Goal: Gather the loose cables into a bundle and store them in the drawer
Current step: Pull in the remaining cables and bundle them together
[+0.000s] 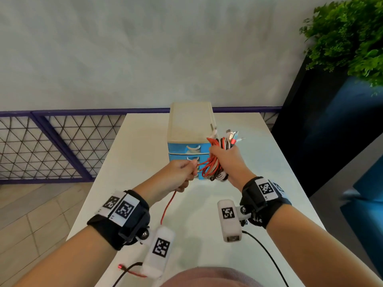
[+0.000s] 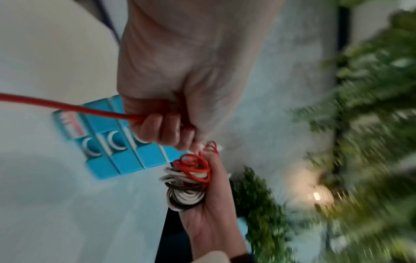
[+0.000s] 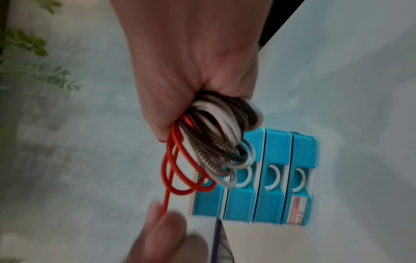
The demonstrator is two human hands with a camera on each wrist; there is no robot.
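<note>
Loose end: the thin red cable (image 1: 168, 208) hung from your left fist down to the white table (image 1: 128, 162); its plug tip lay near the table's front edge, partly hidden behind your wrist camera.
Your left hand (image 1: 179, 175): fingers were curled tight round the red cable, which ran taut across to the bundle. From the head view your fingertips were out of sight; the left wrist view showed them folded over the strand.
Your right hand (image 1: 224, 160): it was closed in a fist round the coiled bundle of red, white and dark braided cables (image 1: 213, 172), held up off the table. Loops hung below the fist and metal plug ends stuck out above it.
Hard to make out: both wrist views were blurred, so you could not count the cables in the coil.
Small cream plastic cabinet with blue drawers (image 1: 187, 150): it stood on the table just behind your hands, all visible drawers pushed in. Your hands and the bundle covered the lower drawers in the head view.
Beyond: a purple-framed wire mesh fence (image 1: 51, 141) ran behind the table below a pale grey wall.
Far right: a leafy green plant (image 1: 350, 36) sat atop a dark blue block, cut off by the frame edge.
</note>
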